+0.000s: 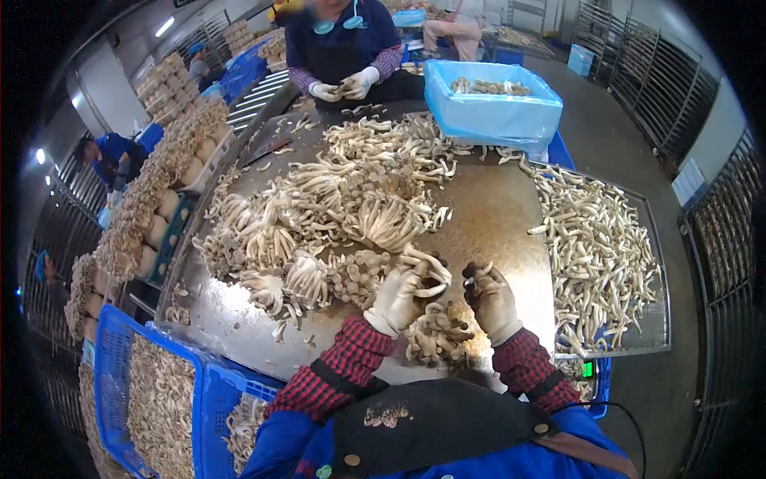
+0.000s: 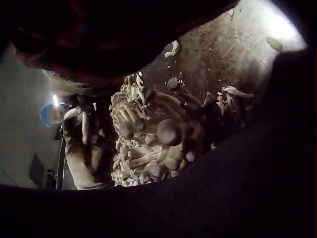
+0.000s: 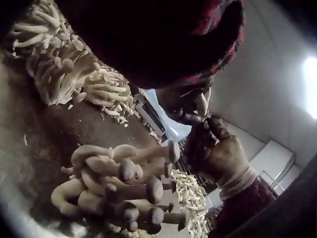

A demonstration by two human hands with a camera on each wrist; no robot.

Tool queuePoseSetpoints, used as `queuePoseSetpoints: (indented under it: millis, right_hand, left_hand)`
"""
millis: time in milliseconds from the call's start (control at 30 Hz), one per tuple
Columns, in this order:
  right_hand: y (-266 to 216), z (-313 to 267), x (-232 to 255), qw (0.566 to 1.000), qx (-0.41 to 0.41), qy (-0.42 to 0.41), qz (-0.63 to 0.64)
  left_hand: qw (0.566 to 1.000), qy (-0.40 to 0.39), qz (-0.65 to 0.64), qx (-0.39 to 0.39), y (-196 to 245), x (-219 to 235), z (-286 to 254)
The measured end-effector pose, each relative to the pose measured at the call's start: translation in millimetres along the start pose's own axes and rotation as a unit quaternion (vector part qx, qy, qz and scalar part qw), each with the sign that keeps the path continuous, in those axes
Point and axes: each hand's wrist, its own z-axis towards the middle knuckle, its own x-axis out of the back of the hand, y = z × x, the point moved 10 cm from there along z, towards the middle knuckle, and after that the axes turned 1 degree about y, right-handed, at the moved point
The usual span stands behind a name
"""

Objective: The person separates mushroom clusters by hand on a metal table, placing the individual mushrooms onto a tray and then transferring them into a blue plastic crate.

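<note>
The apron (image 1: 435,419) hides the middle of the worktop's (image 1: 511,211) near edge. Past the far edge, the other person's (image 1: 339,44) head is blurred and cut off at the top. Off the near right corner, a tray (image 1: 626,351) partly covers a green display (image 1: 589,369), too small to read. The right hand's (image 1: 492,303) fingers hide most of their mushroom (image 1: 488,269); the left hand (image 1: 396,297) covers parts of its stems (image 1: 431,274).

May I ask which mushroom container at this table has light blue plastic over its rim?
The bin at the far right corner; the near-left crates and steel tray have bare rims.
</note>
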Motion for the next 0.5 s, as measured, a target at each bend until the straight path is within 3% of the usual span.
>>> queuePoseSetpoints:
  millis: [67,100,167,200,233,267,333,367,400,467,500]
  right_hand:
    - [4.6,-9.3,-18.7,0.996,-0.055,-0.047,0.060]
    - [1.3,-26.6,-49.9,0.985,-0.136,-0.072,0.077]
    - [20.9,-21.8,-60.6,0.984,-0.121,-0.128,0.018]
    - [19.6,-21.5,-67.8,0.986,-0.097,-0.132,-0.024]
    - [8.5,-20.7,-66.0,0.987,-0.076,-0.093,-0.111]
    - [7.8,-17.5,-64.1,0.987,-0.075,-0.086,-0.109]
    - [21.5,-10.9,-56.7,0.974,-0.103,-0.107,-0.172]
    - [-10.9,-9.7,-57.8,0.907,0.135,-0.103,-0.386]
    - [-10.6,-11.3,-43.6,0.908,0.132,-0.093,-0.387]
    - [-2.6,-14.2,17.1,0.974,0.003,-0.006,-0.225]
    - [-16.6,-22.6,51.1,0.962,0.026,0.037,-0.268]
  left_hand:
    - [0.998,0.018,0.054,-0.041,17.1,5.4,-4.2]
    - [0.997,0.017,0.057,-0.039,17.9,3.4,-6.6]
    - [0.992,0.079,0.089,-0.042,17.6,8.4,-11.9]
    - [0.990,0.025,0.133,-0.029,16.4,-0.4,-15.3]
    - [0.993,0.030,0.117,-0.011,7.1,6.4,-14.0]
    - [0.994,0.035,0.101,0.006,-1.6,12.8,-11.9]
    - [0.952,0.014,0.269,-0.147,39.3,-3.8,-15.6]
    - [0.980,0.069,0.157,-0.098,44.1,7.6,-21.3]
    - [0.996,0.057,0.014,-0.065,42.8,6.8,-21.8]
    - [0.980,0.072,0.127,-0.138,39.3,56.4,-11.5]
    - [0.986,0.088,0.104,-0.094,29.9,75.6,-10.1]
